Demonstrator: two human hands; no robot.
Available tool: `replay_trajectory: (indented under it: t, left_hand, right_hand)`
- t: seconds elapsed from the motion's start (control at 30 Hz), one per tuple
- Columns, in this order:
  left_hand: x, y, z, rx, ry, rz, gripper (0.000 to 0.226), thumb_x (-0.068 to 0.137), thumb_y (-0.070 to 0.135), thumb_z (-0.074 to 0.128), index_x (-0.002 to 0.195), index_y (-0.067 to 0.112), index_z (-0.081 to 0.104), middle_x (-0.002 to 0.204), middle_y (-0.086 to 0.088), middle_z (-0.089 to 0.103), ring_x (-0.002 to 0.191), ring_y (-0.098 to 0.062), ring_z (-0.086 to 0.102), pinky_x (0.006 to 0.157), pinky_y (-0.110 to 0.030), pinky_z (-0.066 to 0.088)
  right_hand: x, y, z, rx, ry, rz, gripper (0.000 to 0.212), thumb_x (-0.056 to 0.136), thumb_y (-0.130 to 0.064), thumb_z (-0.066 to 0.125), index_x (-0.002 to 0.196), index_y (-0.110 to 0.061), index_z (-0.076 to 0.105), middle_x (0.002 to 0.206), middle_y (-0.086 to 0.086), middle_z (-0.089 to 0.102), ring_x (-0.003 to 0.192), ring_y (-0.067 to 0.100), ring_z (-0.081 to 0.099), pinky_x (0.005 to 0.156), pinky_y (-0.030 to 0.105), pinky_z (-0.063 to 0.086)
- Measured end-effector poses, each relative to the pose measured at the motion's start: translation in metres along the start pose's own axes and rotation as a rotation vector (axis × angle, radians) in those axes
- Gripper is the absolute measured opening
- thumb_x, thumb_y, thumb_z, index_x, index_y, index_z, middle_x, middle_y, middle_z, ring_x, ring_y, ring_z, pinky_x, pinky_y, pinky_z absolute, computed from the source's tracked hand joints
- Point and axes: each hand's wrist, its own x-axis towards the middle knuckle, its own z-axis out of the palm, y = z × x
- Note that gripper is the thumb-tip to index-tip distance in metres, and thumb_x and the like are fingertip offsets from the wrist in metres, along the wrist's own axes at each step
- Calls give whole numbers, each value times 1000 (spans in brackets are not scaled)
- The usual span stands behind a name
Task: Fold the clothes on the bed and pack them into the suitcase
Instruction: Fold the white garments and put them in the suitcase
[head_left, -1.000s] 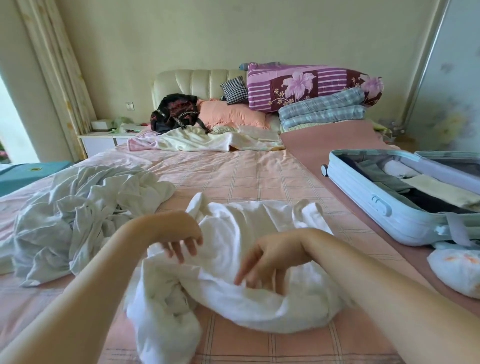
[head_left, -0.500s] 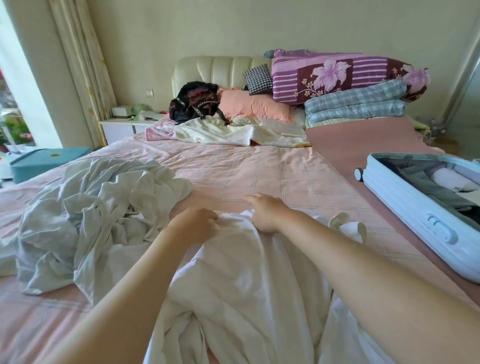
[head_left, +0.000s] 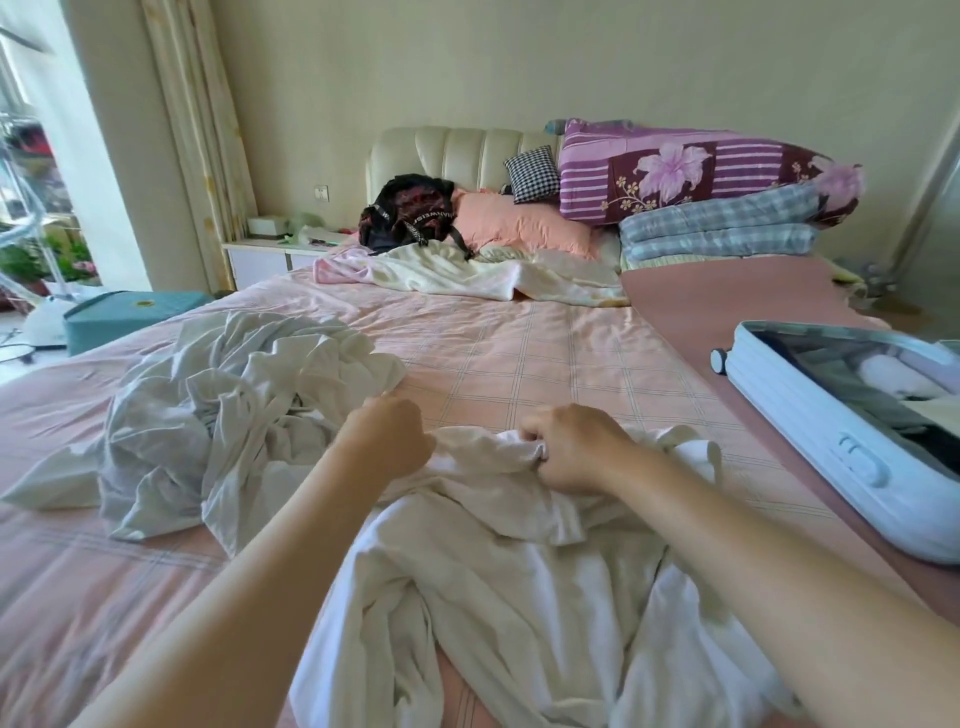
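Both the left hand (head_left: 387, 441) and the right hand (head_left: 574, 449) curl tightly around the far edge of a white shirt (head_left: 498, 587), which lies crumpled on the bed (head_left: 519, 353) beneath the forearms. The open suitcase (head_left: 831, 431) sits right of the right hand; a grey heap of clothes (head_left: 223, 415) lies left of the left.

My two bare forearms reach in from 7 and 5 o'clock toward 12. My left hand (head_left: 387, 441) and right hand (head_left: 576, 449), side by side, knuckles up, each pinch a white garment (head_left: 493, 582) with curled fingers.
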Motion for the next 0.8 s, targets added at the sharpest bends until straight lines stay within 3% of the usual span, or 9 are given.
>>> replay_trajectory:
  t: [0.13,0.27,0.37,0.47,0.53,0.6,0.67,0.73,0.8]
  left_hand:
    - [-22,18,1,-169,19,295,52,89,12,55,137,31,49,143,5,48,129,-22,46,108,-37,36]
    - [-37,32,2,-205,-396,214,39,94,10,47,124,26,65,115,4,69,67,-9,54,60,-15,44]
    - [-36,30,-5,-155,-377,140,24,99,24,54,118,18,68,111,-2,71,76,-13,61,61,-17,49]
    - [-34,23,0,-99,-316,128,43,99,40,51,139,23,48,87,2,74,92,-15,66,80,-27,52]
    - [-32,21,6,8,-272,163,66,95,48,56,151,32,28,101,5,74,108,-17,63,90,-31,50]
    - [-25,24,17,182,-295,186,75,91,53,57,154,38,20,133,7,62,124,-19,55,99,-35,47]
    - [-15,27,27,253,-353,178,57,93,45,56,147,39,41,133,10,60,114,-18,59,94,-33,49]
    - [-5,29,34,271,-279,162,33,93,33,54,124,33,64,118,8,67,101,-19,63,82,-31,50]
    - [2,31,32,283,-83,155,26,90,23,52,108,26,69,108,5,69,97,-21,64,75,-30,46]
  right_hand:
    - [-38,-19,-15,116,-488,84,16,83,-22,69,97,-27,63,99,0,69,87,23,65,68,34,56]
    - [-59,-35,-33,436,-955,215,22,88,-21,70,106,-9,74,96,10,68,67,33,72,57,34,59]
    - [-46,-29,-30,465,-568,285,18,90,-16,56,91,-12,73,97,9,76,61,29,70,57,32,56]
    - [-24,-12,-13,324,-114,281,23,91,-20,54,107,-25,69,114,-1,70,99,22,69,78,29,52]
    - [-15,-5,1,212,-163,229,60,88,-10,54,143,-34,49,140,-1,52,124,22,55,89,28,46]
    - [-11,-4,11,148,-338,167,81,83,1,50,151,-41,36,134,-3,52,119,23,56,81,27,46]
    - [-5,0,20,142,-424,91,52,83,0,49,117,-37,63,104,-5,62,94,21,58,68,27,44]
    - [1,6,25,155,-365,142,22,82,-6,51,72,-24,57,75,-4,57,72,19,52,55,27,39]
    - [9,19,20,220,-215,239,23,83,-13,54,62,-21,57,69,-5,60,70,19,56,53,24,39]
